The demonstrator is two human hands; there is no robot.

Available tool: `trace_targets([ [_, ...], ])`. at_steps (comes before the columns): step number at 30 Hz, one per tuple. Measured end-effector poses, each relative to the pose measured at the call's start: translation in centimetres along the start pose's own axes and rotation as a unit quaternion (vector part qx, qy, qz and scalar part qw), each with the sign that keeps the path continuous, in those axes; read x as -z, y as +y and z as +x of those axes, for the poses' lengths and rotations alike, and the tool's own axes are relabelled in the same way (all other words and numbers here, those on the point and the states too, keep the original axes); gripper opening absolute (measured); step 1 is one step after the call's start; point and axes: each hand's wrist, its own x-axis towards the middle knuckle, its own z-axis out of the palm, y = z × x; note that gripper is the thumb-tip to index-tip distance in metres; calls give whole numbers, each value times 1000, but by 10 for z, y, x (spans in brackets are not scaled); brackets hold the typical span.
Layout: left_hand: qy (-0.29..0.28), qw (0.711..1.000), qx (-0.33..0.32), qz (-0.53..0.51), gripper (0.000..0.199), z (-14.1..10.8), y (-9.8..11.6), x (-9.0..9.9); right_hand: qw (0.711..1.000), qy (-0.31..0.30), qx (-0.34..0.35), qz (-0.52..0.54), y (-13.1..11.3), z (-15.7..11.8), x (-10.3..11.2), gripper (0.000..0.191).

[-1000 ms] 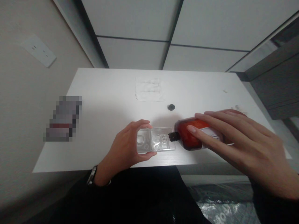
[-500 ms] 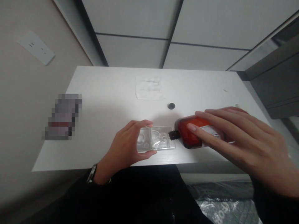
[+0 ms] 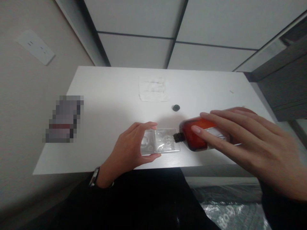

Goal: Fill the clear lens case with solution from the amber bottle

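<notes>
My left hand point(image 3: 127, 153) pinches a clear moulded plastic tray point(image 3: 161, 141) between thumb and fingers, holding it flat above the table. My right hand point(image 3: 249, 140) lies over an amber glass bottle point(image 3: 193, 137) with a white label, tilted on its side. The bottle's black threaded neck point(image 3: 178, 137) is uncapped, pointing left, and touches or nearly touches the tray's right edge. A small dark round cap point(image 3: 176, 108) rests on the table just beyond the bottle. My fingers hide most of the label.
The white table point(image 3: 107, 95) has a flat sheet of tissue or paper point(image 3: 153, 88) on it. A pixelated blurred patch point(image 3: 64, 118) covers something left of the table, below a wall socket plate point(image 3: 35, 47). A dark cabinet point(image 3: 283, 83) stands at right.
The whole scene drifts slightly upward in the view. Both hands keep their hold, and the bottle and tray stay in the same position relative to each other.
</notes>
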Motion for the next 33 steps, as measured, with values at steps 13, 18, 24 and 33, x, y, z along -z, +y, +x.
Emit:
trace_targets([
  [13,8,1000,8,-16,85,-1,-2,-2,999,-23,-23,29,1,-1,3,91],
  [18,5,1000,9,-15,82,-2,-2,-2,999,-16,-18,25,2,1,4,94],
  [24,3,1000,10,-21,82,-1,0,0,999,-27,-14,22,4,0,6,94],
  [33,0,1000,11,-23,80,-1,0,-1,999,-31,5,16,7,2,6,86],
])
